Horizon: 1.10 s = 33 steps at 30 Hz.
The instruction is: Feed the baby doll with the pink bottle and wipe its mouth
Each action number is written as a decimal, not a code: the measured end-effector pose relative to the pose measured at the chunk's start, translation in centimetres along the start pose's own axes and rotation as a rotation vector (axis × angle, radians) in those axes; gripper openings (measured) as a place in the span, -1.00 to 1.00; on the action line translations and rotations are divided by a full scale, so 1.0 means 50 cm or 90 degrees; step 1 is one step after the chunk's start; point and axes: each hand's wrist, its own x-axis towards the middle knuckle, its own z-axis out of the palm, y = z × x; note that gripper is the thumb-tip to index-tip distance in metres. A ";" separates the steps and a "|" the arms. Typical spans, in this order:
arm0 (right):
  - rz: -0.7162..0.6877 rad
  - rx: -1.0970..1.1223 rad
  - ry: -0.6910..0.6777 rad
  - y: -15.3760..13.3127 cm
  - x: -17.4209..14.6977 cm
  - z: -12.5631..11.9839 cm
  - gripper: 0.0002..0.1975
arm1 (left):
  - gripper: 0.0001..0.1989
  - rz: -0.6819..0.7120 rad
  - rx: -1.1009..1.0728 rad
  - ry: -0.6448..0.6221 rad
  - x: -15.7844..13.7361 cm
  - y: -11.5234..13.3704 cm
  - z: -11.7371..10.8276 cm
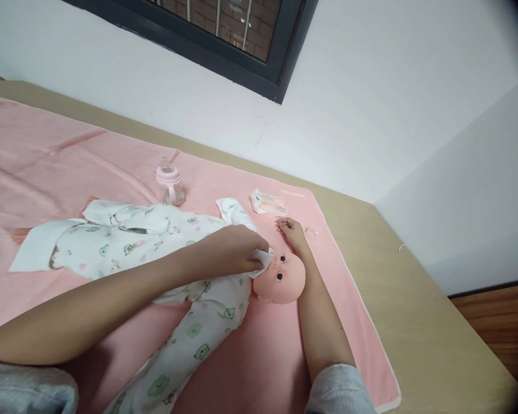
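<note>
A baby doll (285, 287) lies on its back in white pyjamas (155, 241) with green and pink prints, its bald head toward the right. My left hand (231, 248) reaches across the doll's chest. Its fingers pinch a white wipe (264, 260) against the lower face, hiding the mouth. My right hand (292, 232) rests on the mat just beyond the head, with my forearm running alongside the crown. Its fingers are loosely bent, with nothing seen in them. Near those fingertips lies a small clear packet (268, 202) with peach-coloured contents.
A pink mat (259, 351) covers much of the wooden table (397, 299). Behind the doll stands a baby bottle (170, 184) with a pink collar and handle. A small clear item (311, 232) sits right of my right wrist. White wall and a dark-framed window (259, 75) rise behind.
</note>
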 end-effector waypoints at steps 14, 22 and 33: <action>-0.002 -0.004 0.005 0.000 0.002 0.001 -0.82 | -0.79 -0.016 0.008 0.002 0.000 -0.008 -0.011; -0.004 -0.012 0.000 0.002 0.002 -0.001 -0.81 | -0.88 -0.010 0.011 0.019 -0.003 -0.015 -0.006; -0.007 -0.011 0.000 0.003 0.001 -0.001 -0.78 | -0.84 -0.001 0.004 0.044 0.002 -0.014 0.002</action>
